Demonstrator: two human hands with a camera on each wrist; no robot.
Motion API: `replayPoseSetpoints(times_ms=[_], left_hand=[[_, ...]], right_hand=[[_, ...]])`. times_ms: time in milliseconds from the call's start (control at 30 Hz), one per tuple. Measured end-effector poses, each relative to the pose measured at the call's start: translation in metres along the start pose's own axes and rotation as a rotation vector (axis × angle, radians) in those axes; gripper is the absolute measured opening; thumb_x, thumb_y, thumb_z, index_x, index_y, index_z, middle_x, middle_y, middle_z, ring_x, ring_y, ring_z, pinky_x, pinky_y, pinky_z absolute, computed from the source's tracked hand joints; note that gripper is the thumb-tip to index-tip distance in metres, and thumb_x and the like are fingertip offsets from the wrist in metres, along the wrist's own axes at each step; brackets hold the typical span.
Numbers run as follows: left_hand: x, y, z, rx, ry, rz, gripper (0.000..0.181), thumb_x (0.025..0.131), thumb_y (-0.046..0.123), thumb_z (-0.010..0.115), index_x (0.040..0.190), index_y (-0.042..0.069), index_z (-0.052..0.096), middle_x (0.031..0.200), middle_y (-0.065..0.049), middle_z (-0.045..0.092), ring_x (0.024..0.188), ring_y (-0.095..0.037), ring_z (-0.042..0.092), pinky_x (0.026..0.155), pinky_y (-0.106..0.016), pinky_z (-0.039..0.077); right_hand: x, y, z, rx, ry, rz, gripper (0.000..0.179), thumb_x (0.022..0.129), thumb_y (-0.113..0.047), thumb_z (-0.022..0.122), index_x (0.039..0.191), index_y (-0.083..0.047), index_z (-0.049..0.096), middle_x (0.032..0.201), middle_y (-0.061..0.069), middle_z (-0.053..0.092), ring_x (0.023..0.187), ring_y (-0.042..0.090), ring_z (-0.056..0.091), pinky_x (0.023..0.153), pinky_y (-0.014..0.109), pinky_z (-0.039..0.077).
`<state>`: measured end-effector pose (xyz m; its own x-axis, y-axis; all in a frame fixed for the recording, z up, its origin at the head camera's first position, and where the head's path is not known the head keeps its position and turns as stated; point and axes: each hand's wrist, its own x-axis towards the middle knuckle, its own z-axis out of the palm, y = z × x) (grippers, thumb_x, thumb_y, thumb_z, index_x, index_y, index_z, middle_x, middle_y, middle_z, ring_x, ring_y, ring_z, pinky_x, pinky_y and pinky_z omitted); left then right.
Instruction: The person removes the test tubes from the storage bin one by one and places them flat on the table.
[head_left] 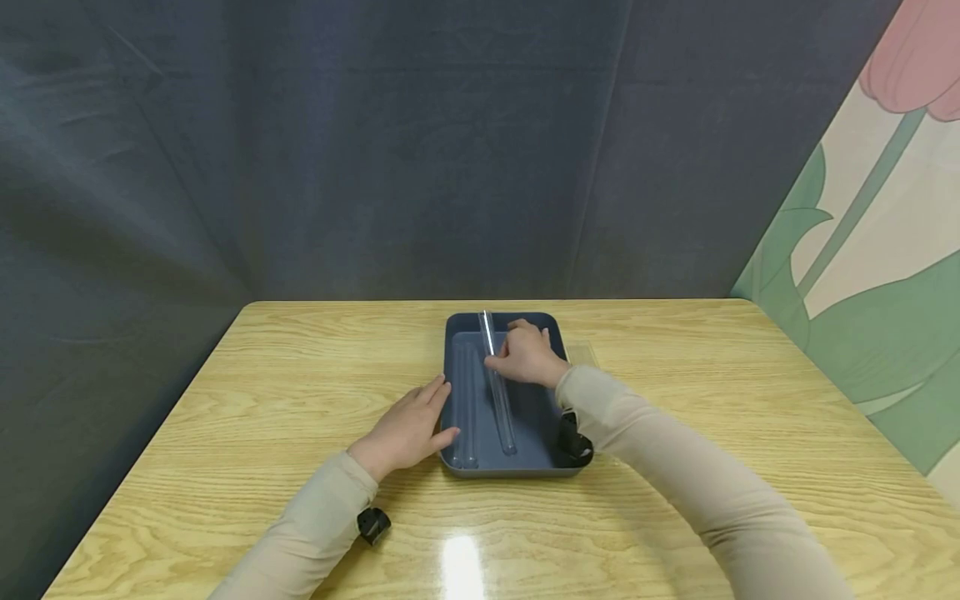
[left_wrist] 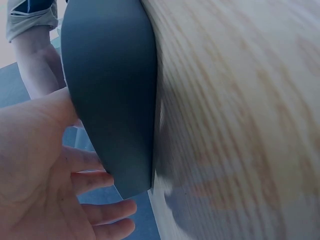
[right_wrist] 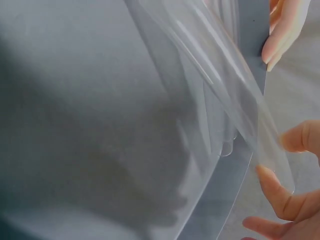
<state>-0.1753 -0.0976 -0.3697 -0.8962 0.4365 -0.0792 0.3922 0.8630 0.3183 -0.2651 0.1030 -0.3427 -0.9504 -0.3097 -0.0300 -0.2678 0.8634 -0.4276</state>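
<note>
A dark blue-grey rectangular tray lies on the table. Inside it, a long clear tube slants, its far end raised up to the far rim and its near end low in the tray. My right hand reaches over the tray; in the right wrist view its thumb and a finger pinch this tube near one end. More clear tubes lie lengthwise along the tray's left side. My left hand has its fingers extended against the left rim, the tray's outer wall beside its palm.
A flat transparent piece lies on the wood-grain table just right of the tray, partly behind the right wrist. A dark curtain hangs behind the table, and a flower-patterned cloth hangs at the right.
</note>
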Motion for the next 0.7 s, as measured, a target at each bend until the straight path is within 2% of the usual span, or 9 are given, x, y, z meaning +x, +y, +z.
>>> replayPoseSetpoints(times_ms=[167, 567, 700], left_hand=[[0.0, 0.001, -0.001, 0.01, -0.007, 0.002, 0.068, 0.094, 0.036, 0.053, 0.144, -0.003, 0.03, 0.153, -0.02, 0.024, 0.137, -0.039, 0.032, 0.114, -0.049, 0.028], [0.0, 0.001, -0.001, 0.021, -0.013, 0.006, 0.068, 0.095, 0.036, 0.052, 0.144, -0.003, 0.029, 0.153, -0.02, 0.024, 0.139, -0.037, 0.029, 0.116, -0.047, 0.026], [0.0, 0.0, 0.0, 0.019, -0.013, 0.01, 0.067, 0.095, 0.036, 0.053, 0.144, -0.003, 0.03, 0.153, -0.02, 0.024, 0.14, -0.036, 0.029, 0.116, -0.047, 0.026]], right_hand=[[-0.003, 0.0, -0.002, 0.003, 0.002, -0.01, 0.038, 0.087, -0.03, 0.062, 0.054, -0.01, 0.061, 0.135, 0.019, 0.051, 0.137, 0.029, 0.034, 0.111, 0.068, 0.013], [-0.007, 0.001, -0.012, 0.016, 0.023, -0.046, 0.04, 0.087, -0.028, 0.061, 0.052, -0.011, 0.058, 0.133, 0.02, 0.053, 0.138, 0.03, 0.033, 0.111, 0.068, 0.011], [-0.008, 0.001, -0.016, 0.003, 0.036, -0.059, 0.04, 0.087, -0.028, 0.061, 0.05, -0.011, 0.056, 0.116, 0.018, 0.065, 0.138, 0.029, 0.035, 0.111, 0.067, 0.013]])
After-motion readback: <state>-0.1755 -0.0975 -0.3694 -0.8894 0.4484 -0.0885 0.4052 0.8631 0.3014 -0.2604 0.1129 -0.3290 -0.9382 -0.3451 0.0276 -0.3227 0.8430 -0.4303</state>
